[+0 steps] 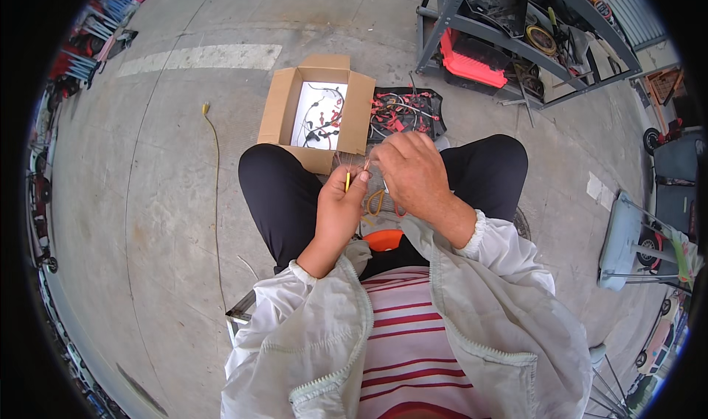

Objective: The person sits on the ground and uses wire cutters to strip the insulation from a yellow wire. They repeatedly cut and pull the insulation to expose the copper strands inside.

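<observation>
My left hand (344,200) pinches a yellow insulated wire (348,181) and bare copper strands (366,165) between thumb and fingers. Thin loose strands fan out above its fingertips. My right hand (416,171) is curled, back upward, with blurred fingertips closed at the copper strands; its palm side is hidden. Below the hands hang a loop of yellow wire (375,203) and a short curve of red wire (399,211). Beyond them stands an open cardboard box (358,112) with black and red cable pieces (323,121) on its white bottom.
A black tray (441,121) beside the box holds tangled red and black cable parts (402,109). A yellow cord with a plug (206,108) runs along the concrete floor at left. A metal shelf rack (437,43) with a red toolbox (470,65) stands at upper right.
</observation>
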`<action>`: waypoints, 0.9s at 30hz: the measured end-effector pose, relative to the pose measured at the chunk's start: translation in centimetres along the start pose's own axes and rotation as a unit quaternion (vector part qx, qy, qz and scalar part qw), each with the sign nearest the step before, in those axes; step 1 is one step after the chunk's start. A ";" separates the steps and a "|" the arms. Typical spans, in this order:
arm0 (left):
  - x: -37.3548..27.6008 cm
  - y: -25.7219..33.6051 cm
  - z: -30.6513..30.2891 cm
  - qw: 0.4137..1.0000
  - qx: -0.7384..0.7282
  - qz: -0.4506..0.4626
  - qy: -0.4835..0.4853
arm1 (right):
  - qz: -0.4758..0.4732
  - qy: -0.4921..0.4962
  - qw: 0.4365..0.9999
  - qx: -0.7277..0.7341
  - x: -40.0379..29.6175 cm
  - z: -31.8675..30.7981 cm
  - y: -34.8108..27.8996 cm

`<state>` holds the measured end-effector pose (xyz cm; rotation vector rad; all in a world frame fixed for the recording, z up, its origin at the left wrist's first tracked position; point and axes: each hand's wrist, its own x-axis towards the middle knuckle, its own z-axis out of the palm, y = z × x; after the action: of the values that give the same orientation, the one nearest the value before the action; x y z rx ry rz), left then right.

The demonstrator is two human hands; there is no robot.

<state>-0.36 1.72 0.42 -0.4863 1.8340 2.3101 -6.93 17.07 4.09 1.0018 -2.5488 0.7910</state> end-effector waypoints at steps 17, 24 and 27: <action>0.5 -1.3 -0.4 0.988 0.095 0.122 0.029 | 0.081 0.017 0.993 0.086 0.4 -0.8 0.8; 0.2 0.0 -1.5 0.995 -0.082 -0.033 0.055 | 0.138 0.194 0.955 -0.179 0.8 -3.5 7.3; 0.7 -0.1 -1.4 0.989 -0.116 -0.041 0.087 | 0.122 0.181 0.945 -0.244 0.2 -4.5 8.2</action>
<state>-0.73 0.32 -0.18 -0.8026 1.5831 2.5077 -12.53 24.59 4.66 0.3506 -2.3833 0.3208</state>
